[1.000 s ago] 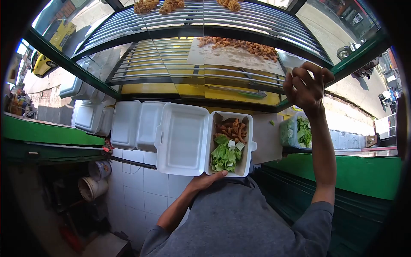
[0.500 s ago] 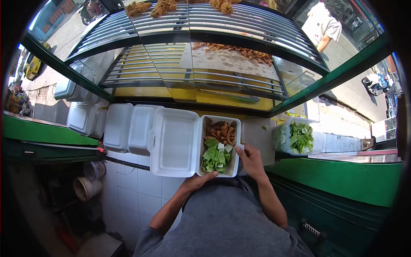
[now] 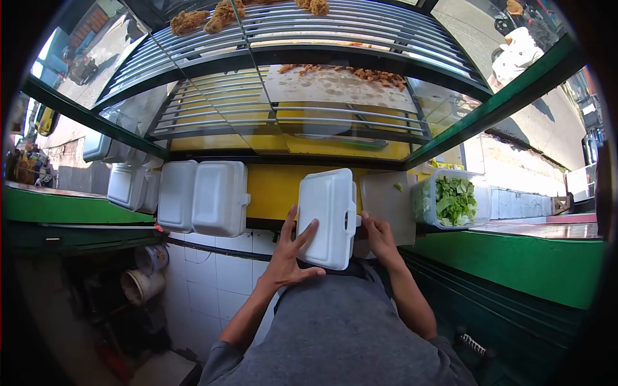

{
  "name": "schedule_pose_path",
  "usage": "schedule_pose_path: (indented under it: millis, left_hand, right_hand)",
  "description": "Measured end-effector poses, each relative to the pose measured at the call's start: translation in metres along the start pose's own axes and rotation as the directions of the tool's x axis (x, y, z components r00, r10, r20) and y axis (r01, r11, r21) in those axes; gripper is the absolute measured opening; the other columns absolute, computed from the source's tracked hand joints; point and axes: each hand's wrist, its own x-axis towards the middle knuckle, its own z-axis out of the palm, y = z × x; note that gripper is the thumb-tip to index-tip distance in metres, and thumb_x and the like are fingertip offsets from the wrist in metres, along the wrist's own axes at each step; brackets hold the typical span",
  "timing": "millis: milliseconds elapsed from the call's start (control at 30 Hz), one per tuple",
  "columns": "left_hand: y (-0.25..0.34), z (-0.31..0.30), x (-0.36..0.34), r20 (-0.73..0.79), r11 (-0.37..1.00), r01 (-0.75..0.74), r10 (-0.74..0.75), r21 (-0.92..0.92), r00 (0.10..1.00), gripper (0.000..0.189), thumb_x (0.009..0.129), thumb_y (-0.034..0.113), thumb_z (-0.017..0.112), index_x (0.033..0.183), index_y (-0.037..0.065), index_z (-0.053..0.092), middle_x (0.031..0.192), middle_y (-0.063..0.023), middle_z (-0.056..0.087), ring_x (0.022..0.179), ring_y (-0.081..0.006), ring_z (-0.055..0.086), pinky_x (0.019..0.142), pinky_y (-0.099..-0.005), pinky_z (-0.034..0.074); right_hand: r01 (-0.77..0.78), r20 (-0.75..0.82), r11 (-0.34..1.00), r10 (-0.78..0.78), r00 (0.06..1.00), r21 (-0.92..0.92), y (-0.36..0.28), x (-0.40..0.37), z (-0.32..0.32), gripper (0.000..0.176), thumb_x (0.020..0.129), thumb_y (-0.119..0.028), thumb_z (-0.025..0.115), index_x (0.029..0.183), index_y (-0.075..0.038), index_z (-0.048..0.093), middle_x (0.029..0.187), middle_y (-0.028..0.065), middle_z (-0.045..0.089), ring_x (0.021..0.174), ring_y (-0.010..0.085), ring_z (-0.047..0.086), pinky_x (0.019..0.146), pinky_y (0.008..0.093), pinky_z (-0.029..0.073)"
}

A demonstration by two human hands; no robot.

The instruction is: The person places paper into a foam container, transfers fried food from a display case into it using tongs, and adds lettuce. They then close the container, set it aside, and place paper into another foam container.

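Head camera shows the white foam box (image 3: 330, 201) near centre, left hand (image 3: 283, 262) spread open against it, right hand (image 3: 381, 240) pinching its right-side tab (image 3: 358, 220); gentle, even pressure looks best.

One white foam box (image 3: 327, 219) is showing at centre; two foam boxes (image 3: 217, 198) are sitting side by side at its left; one tub (image 3: 423, 207) is holding lettuce (image 3: 456, 201); two buckets (image 3: 138, 287) are showing lower left; far-left box stack (image 3: 125, 186) and small fried pieces (image 3: 381, 78) are defying count
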Motion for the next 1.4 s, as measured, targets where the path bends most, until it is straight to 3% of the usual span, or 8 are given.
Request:
schedule_pose_path:
  millis: [33, 167, 233, 767, 967, 1067, 1267, 1400]
  left_hand:
    - [0.007, 0.003, 0.004, 0.002, 0.996, 0.04, -0.04, 0.076, 0.999, 0.08, 0.069, 0.048, 0.082, 0.141, 0.03, 0.049, 0.157, -0.0247, 0.003, 0.144, -0.0486, 0.01, 0.114, -0.0538, 0.023]
    - [0.01, 0.018, 0.014, -0.014, 0.963, 0.047, -0.045, 0.265, 0.999, 0.059, 0.083, 0.038, 0.074, 0.137, 0.028, 0.054, 0.156, -0.0264, 0.003, 0.143, -0.0476, 0.012, 0.114, -0.0519, 0.025]
    - [0.01, 0.019, 0.014, -0.026, 0.967, 0.055, -0.05, 0.249, 0.998, 0.06, 0.081, 0.038, 0.075, 0.137, 0.027, 0.055, 0.156, -0.0263, 0.003, 0.144, -0.0468, 0.011, 0.114, -0.0509, 0.025]
    - [0.0, 0.001, 0.0, -0.069, 0.984, 0.131, -0.124, 0.122, 0.99, 0.067, 0.082, 0.032, 0.075, 0.142, 0.02, 0.047, 0.152, -0.0248, 0.019, 0.141, -0.0435, 0.024, 0.11, -0.0496, 0.033]
    - [-0.013, -0.002, -0.017, -0.273, 0.946, 0.3, -0.324, -0.126, 0.906, 0.08, 0.082, 0.029, 0.076, 0.145, 0.006, 0.033, 0.143, -0.022, 0.033, 0.131, -0.0354, 0.04, 0.104, -0.0456, 0.04]
    - [-0.02, -0.002, -0.024, -0.211, 0.825, 0.37, -0.488, -0.427, 0.847, 0.079, 0.081, 0.018, 0.075, 0.145, 0.003, 0.033, 0.137, -0.0173, 0.043, 0.125, -0.0273, 0.046, 0.106, -0.0388, 0.038]
    - [-0.03, -0.006, -0.023, -0.149, 0.818, 0.296, -0.415, -0.493, 0.898, 0.069, 0.077, 0.004, 0.067, 0.14, 0.003, 0.04, 0.129, -0.0134, 0.051, 0.12, -0.0227, 0.05, 0.105, -0.0359, 0.038]
    - [-0.037, -0.005, -0.026, -0.142, 0.827, 0.229, -0.345, -0.513, 0.928, 0.065, 0.078, 0.009, 0.068, 0.137, 0.002, 0.043, 0.129, -0.0134, 0.05, 0.119, -0.0236, 0.05, 0.102, -0.0371, 0.041]
  right_hand:
    - [-0.068, 0.004, 0.989, 0.068, 0.998, 0.135, 0.002, 0.002, 0.001, 0.028, 0.098, -0.023, 0.057, 0.095, 0.004, 0.066, 0.073, 0.0003, 0.059, 0.065, 0.0056, 0.052, 0.059, 0.0247, 0.045]
    - [-0.014, -0.024, 0.996, 0.016, 1.0, 0.086, 0.024, 0.013, -0.01, 0.025, 0.098, -0.021, 0.058, 0.104, 0.002, 0.066, 0.087, 0.0003, 0.065, 0.075, 0.0082, 0.06, 0.07, 0.0263, 0.051]
    - [0.096, -0.089, 0.995, -0.092, 0.992, 0.041, 0.015, 0.005, 0.004, 0.024, 0.097, -0.018, 0.059, 0.106, 0.002, 0.066, 0.088, 0.0015, 0.066, 0.077, 0.0086, 0.061, 0.072, 0.0255, 0.051]
    - [0.034, -0.107, 0.96, -0.004, 0.994, 0.278, 0.02, -0.009, 0.017, 0.02, 0.097, -0.016, 0.058, 0.106, 0.002, 0.061, 0.086, 0.005, 0.065, 0.07, 0.0104, 0.062, 0.065, 0.0273, 0.055]
    - [0.029, -0.084, 0.985, -0.015, 0.996, 0.17, 0.037, -0.007, 0.03, 0.026, 0.098, -0.016, 0.057, 0.117, 0.001, 0.057, 0.096, 0.0067, 0.067, 0.08, 0.0134, 0.065, 0.074, 0.0302, 0.056]
    - [0.137, -0.119, 0.977, -0.118, 0.986, 0.166, 0.041, -0.009, 0.034, 0.037, 0.098, -0.017, 0.056, 0.129, 0.002, 0.05, 0.105, 0.0091, 0.065, 0.087, 0.0144, 0.065, 0.078, 0.0308, 0.055]
    - [0.3, -0.167, 0.954, -0.293, 0.941, 0.016, 0.005, -0.009, 0.034, 0.061, 0.093, -0.02, 0.065, 0.141, 0.003, 0.035, 0.12, 0.0133, 0.059, 0.103, 0.0183, 0.059, 0.09, 0.0311, 0.049]
    - [0.135, -0.101, 0.985, -0.146, 0.984, -0.111, -0.016, -0.019, 0.028, 0.056, 0.086, -0.025, 0.073, 0.127, 0.001, 0.045, 0.115, 0.0134, 0.057, 0.102, 0.0174, 0.057, 0.088, 0.03, 0.046]
